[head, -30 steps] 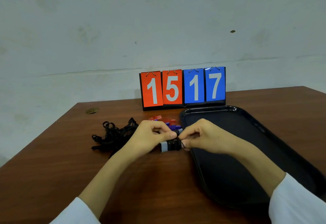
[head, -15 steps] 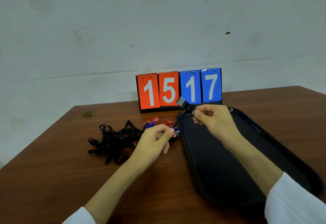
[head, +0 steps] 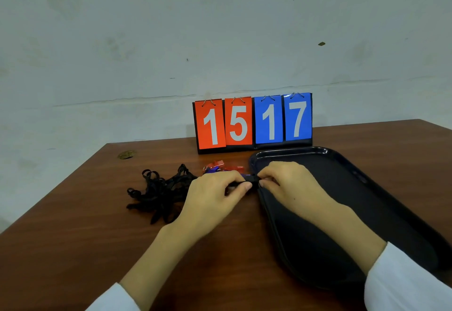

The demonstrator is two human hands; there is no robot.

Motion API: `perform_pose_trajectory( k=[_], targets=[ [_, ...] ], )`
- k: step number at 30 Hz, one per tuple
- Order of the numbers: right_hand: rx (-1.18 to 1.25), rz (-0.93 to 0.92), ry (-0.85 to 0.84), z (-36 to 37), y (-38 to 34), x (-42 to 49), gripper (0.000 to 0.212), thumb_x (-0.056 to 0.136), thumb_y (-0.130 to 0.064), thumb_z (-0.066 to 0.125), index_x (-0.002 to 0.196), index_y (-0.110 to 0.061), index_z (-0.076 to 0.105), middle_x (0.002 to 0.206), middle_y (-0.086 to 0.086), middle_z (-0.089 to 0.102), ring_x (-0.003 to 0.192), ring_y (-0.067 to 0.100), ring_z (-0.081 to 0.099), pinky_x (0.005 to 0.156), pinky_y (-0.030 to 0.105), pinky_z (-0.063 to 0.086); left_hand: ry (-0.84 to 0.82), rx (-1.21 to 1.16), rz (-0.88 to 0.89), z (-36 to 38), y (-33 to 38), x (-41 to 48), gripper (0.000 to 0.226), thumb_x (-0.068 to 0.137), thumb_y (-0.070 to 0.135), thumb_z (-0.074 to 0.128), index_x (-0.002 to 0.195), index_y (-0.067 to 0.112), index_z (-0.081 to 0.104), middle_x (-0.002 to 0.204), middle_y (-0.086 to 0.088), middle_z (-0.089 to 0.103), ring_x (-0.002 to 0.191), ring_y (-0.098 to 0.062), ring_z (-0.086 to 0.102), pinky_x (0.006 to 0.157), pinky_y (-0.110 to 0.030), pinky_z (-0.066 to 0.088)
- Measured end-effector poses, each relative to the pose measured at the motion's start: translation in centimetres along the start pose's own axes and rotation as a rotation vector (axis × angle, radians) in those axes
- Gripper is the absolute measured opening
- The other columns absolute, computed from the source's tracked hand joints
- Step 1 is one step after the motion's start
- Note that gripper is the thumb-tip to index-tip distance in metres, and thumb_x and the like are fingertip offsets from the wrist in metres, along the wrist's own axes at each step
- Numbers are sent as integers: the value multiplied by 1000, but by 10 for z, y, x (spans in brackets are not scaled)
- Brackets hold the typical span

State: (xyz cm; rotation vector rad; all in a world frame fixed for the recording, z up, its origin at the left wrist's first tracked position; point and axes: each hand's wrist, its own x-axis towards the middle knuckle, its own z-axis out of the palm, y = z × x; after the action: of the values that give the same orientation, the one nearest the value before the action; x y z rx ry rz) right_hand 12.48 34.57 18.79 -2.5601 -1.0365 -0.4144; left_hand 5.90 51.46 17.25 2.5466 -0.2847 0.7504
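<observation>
1. Both hands meet over the left rim of the black tray [head: 362,212]. Between them is a small black piece [head: 252,180], raised a little off the table [head: 97,237].
2. The left hand [head: 215,195] pinches one end of it between thumb and curled forefinger. The right hand [head: 286,186] pinches the other end with its fingertips. Neither hand is spread wide, and both are closed on the piece.
3. The fingers cover most of the piece, so I cannot tell just what it is. It looks light enough that a fingertip pinch carries it without strain.
4. I judge the body to be hard and smooth, so it could slip or twist in the fingers. Gripping its short ends from both sides, as the hands do now, seems the safest hold.
5. A heap of black straps [head: 159,193] lies left of the left hand. They look soft, limp and tangled, so lifting one may drag others along.
6. Some small red and blue pieces [head: 220,166] lie on the table just behind the hands, outside the tray.
7. The visible part of the tray floor is bare dark plastic. The right hand and forearm hide a strip of it.
8. A scoreboard [head: 253,122] reading 15 and 17 stands behind the tray, against the wall.
</observation>
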Motion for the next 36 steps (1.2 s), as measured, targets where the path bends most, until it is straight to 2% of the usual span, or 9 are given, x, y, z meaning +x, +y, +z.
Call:
perform_pose_trajectory(
  k=[5,12,15,18,21,25,29,33,36],
  targets=[
    [88,-158,-149,0,-4,-1,25,90,-24,57,112,-19,66,99,-2,65,80,0,48,71,10,34,-24,-128,-37,-3,-3,2,19,87,42,57,86,28,70,78,12,67,77,-3,60,69,-31,51],
    [496,-78,-313,-8,-7,0,17,85,-12,64,99,-17,72,82,-18,64,76,-4,61,74,14,49,-166,-507,-326,-15,-5,11,14,81,27,68,68,23,69,63,11,67,62,3,61,61,-10,47],
    [677,-38,-298,-14,-6,0,14,83,-9,64,89,-18,73,73,-10,68,71,-2,63,75,16,51,-134,-589,-438,-18,-5,13,25,84,26,64,60,20,64,51,11,59,46,1,52,47,-7,39],
    [807,17,-267,-18,-7,0,19,84,-8,63,81,-25,70,71,-8,69,76,4,66,78,14,51,-92,-660,-511,-15,-3,13,36,89,21,60,53,22,61,45,4,51,37,-9,34,37,-16,25],
    [900,107,-190,-17,-8,0,16,86,-7,61,87,-20,71,72,-6,70,75,5,67,72,11,51,-72,-786,-511,-10,0,12,32,92,26,54,63,18,64,47,-1,47,35,-7,27,36,-17,19],
    [992,268,-24,-14,-6,0,13,87,-8,59,92,-14,69,79,2,71,71,5,66,70,16,54,-13,-757,-454,6,2,7,35,96,28,47,73,7,64,46,-1,46,34,-7,31,35,-17,25],
    [899,405,140,-8,1,4,12,88,-10,59,88,-17,68,75,-3,68,68,4,64,64,15,51,-29,-506,-310,19,3,0,29,96,28,48,76,13,64,47,5,50,44,-2,44,54,-18,41],
    [388,335,217,1,5,2,17,89,-17,60,102,-15,70,87,-2,69,78,5,61,72,14,44,-36,-279,-218,22,3,-5,23,93,36,50,82,22,64,63,14,58,64,5,54,65,-14,44],
    [170,249,158,4,3,0,20,90,-23,57,107,-19,67,97,-3,68,86,7,58,78,19,43,-41,-163,-152,20,0,-5,23,93,40,49,85,24,64,75,8,64,75,-2,58,74,-30,50]
  ],
)
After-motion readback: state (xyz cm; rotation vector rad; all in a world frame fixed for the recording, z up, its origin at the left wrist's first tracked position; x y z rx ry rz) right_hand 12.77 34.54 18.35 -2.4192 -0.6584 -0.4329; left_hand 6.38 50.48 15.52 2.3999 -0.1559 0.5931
